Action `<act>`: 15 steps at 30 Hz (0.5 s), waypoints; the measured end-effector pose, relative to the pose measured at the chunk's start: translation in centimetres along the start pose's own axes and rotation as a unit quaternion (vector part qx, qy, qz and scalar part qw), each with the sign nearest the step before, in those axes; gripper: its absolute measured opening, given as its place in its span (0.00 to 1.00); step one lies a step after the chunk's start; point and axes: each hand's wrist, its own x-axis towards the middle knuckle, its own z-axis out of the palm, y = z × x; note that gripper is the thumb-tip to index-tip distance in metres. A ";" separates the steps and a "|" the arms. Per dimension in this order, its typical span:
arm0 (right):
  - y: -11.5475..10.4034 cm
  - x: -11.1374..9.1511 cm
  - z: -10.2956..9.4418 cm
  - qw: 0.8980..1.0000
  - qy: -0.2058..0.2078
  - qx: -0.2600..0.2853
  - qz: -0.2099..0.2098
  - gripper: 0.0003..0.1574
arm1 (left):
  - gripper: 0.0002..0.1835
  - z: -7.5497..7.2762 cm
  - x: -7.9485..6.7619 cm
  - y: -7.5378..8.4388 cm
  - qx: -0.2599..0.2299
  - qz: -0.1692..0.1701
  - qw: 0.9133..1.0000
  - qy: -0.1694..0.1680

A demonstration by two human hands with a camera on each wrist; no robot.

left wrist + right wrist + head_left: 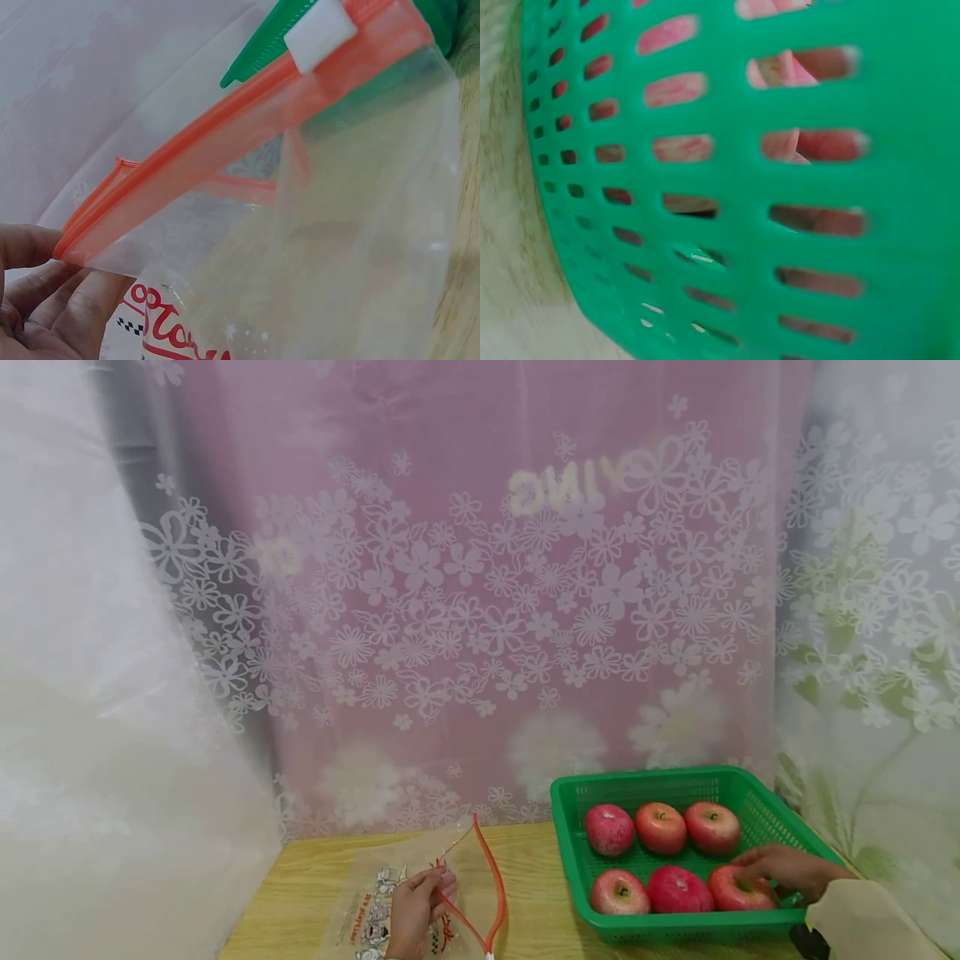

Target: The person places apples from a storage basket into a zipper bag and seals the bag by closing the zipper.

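My left hand (417, 906) pinches the orange-edged mouth of a clear zip bag (360, 225) printed with cartoon figures and red lettering. The bag's mouth gapes, and a white slider (321, 34) sits on its orange zip strip. Inside a green plastic basket (564, 852), my right hand (791, 870) grips the apple (738, 891) at the front right corner, fingers over its top and side. The thumb is hidden in the head view. Through the basket's slots, the right wrist view shows only parts of the fingers (829, 144) and of the apple (676, 90).
Two more apples, one pale red (620, 893) and one deep red (680, 890), share the front row. Three others, including a middle one (661, 828), form the back row. A wooden table (528, 860) bears everything, with a floral curtain (465, 610) behind it.
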 end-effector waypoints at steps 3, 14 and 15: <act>0.1 0.0 -0.2 1.000 -0.017 0.004 -0.018 0.28 | 0.16 0.0 0.0 0.0 0.000 0.003 1.000 0.004; 1.0 0.4 -0.6 0.993 -0.090 0.034 -0.069 0.29 | 0.18 -0.2 0.0 0.1 0.005 -0.003 1.000 0.013; 1.0 0.4 -0.6 0.993 -0.091 0.035 -0.067 0.30 | 0.18 -0.2 0.0 0.0 0.003 -0.002 1.000 0.010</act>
